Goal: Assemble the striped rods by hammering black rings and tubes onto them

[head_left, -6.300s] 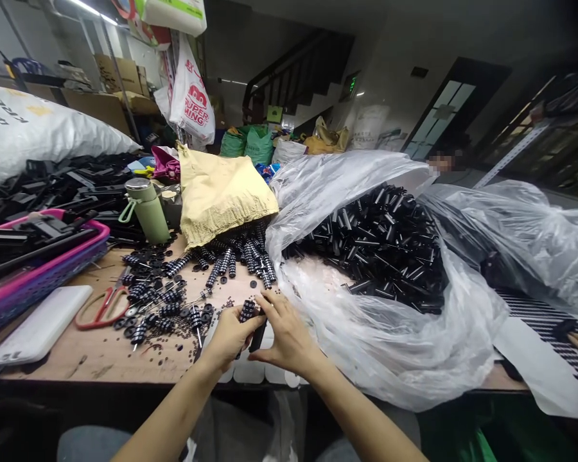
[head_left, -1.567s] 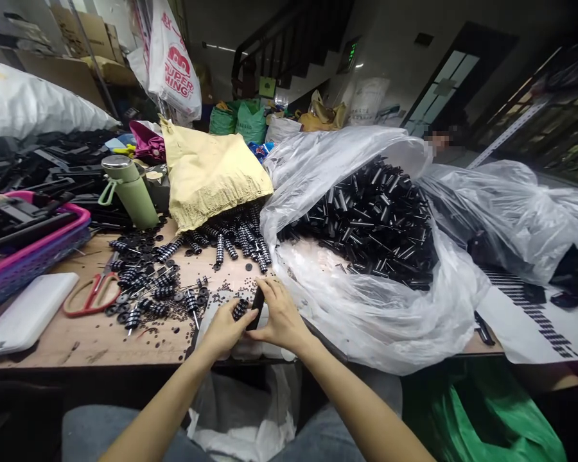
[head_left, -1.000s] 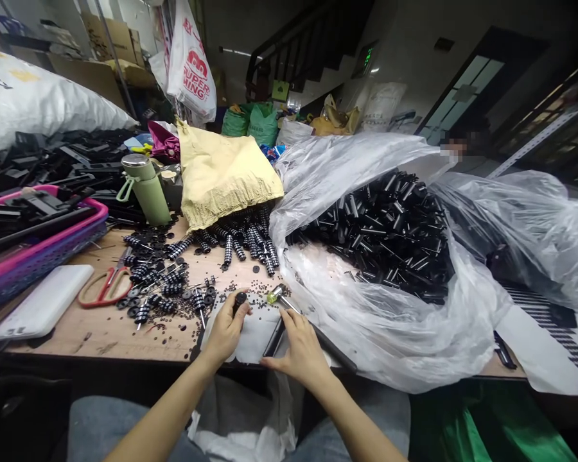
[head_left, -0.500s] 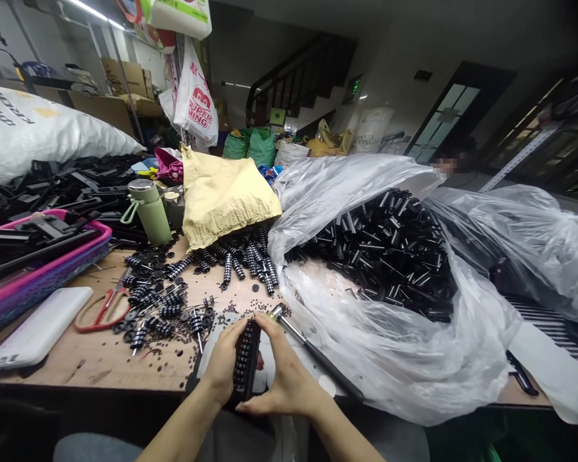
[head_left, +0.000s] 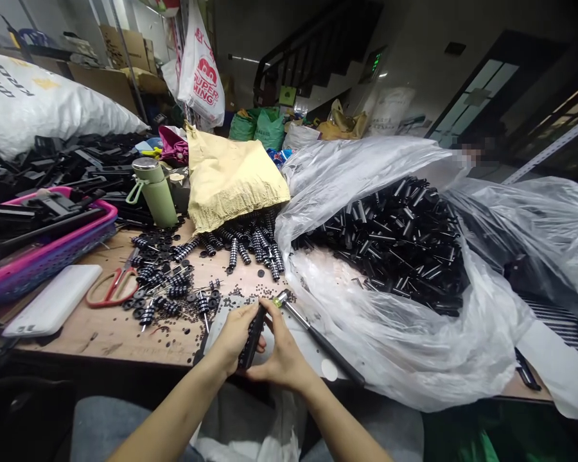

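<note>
Left hand: the left hand (head_left: pixel 231 333) is curled around a black ribbed stick (head_left: pixel 252 332) from its left side, with the fingers closed on it.
Right hand: the right hand (head_left: pixel 284 359) grips the same stick from the right, thumb and fingertips pressed against it.
Stick: it is held between both hands just above the near edge of the table (head_left: pixel 96 333), tilted with its top end pointing away from the person.
Under the hands: a pale sheet (head_left: pixel 218 321) lies on the table, partly covered by the hands.
Hammer: a small hammer (head_left: pixel 318 337) lies just to the right of the hands. Its head is near the stick's top end and its dark handle runs toward the clear plastic bag (head_left: pixel 390 346).
Clear bag: it is open and slumped on the right of the table, and a heap of black tubes (head_left: pixel 395 237) fills its upper part.
Loose parts: ribbed black pieces and small rings (head_left: pixel 166 285) are scattered on the wood to the left of the hands. More of them spill from under a yellow bag (head_left: pixel 234 179) behind.
Left side: red-handled scissors (head_left: pixel 108 289) lie beside a flat white box (head_left: pixel 52 308). A pink basket (head_left: pixel 48 253) of long black parts stands behind them.
Bottle: a green bottle (head_left: pixel 157 192) stands upright just to the left of the yellow bag.
Far left: a large white sack (head_left: pixel 43 112) lies behind a pile of black parts.
</note>
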Tool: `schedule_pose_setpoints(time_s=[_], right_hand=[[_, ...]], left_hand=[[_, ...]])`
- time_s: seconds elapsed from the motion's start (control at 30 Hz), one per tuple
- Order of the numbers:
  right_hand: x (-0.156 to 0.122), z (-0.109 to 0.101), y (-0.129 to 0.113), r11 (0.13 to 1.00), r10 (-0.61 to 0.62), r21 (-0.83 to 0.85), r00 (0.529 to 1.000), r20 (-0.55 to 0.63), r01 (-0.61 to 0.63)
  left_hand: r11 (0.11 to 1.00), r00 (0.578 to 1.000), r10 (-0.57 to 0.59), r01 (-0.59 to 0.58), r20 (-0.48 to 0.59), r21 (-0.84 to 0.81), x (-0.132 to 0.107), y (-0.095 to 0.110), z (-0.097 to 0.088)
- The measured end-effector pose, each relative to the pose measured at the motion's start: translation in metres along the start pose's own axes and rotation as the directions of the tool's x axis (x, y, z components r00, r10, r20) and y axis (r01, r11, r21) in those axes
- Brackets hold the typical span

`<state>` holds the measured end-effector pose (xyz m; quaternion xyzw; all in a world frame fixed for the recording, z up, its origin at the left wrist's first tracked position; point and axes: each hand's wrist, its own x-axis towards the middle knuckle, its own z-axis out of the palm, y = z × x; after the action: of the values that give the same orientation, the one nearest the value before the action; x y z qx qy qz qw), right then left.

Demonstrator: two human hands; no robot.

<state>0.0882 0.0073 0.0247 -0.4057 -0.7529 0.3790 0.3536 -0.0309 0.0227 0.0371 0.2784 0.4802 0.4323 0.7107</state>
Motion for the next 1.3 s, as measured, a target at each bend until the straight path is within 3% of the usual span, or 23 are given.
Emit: schedule_pose_setpoints(time_s=[0.23,0.53,0.83,1.0,1.17,1.3], right_hand=[[0.001,0.005,0.007,0.979,0.058,0.199,0.997,-0.056,-0.046],[0.002,0.004,0.011,0.900,0.169,0.402,0.985,0.033,-0.168],[0.003,0.008,0.012,0.919,0.207,0.344,0.978,-0.010,-0.191],[0.002,0.005,0.014,0.890,0.188,0.429,0.982,-0.033,-0.156],[-0.001,0.006,0.014,0.928,0.174,0.335,0.985,-0.005,-0.162],[-0.003,0.010,0.009,0.933,0.167,0.330,0.985,-0.042,-0.144]], left_hand=[[0.996,0.999,-0.021,0.024,-0.029,0.084,0.005,-0.002,0.000],[0.981,1.000,0.002,0.000,-0.007,0.195,0.009,-0.001,-0.001],[0.950,0.994,0.098,-0.107,0.045,0.294,0.009,0.003,-0.001],[0.932,0.985,0.159,-0.173,0.069,0.318,0.011,0.001,-0.004],[0.970,0.991,0.127,-0.118,-0.031,0.212,0.018,-0.007,-0.009],[0.984,0.996,0.088,-0.084,-0.024,0.154,0.014,-0.006,-0.005]])
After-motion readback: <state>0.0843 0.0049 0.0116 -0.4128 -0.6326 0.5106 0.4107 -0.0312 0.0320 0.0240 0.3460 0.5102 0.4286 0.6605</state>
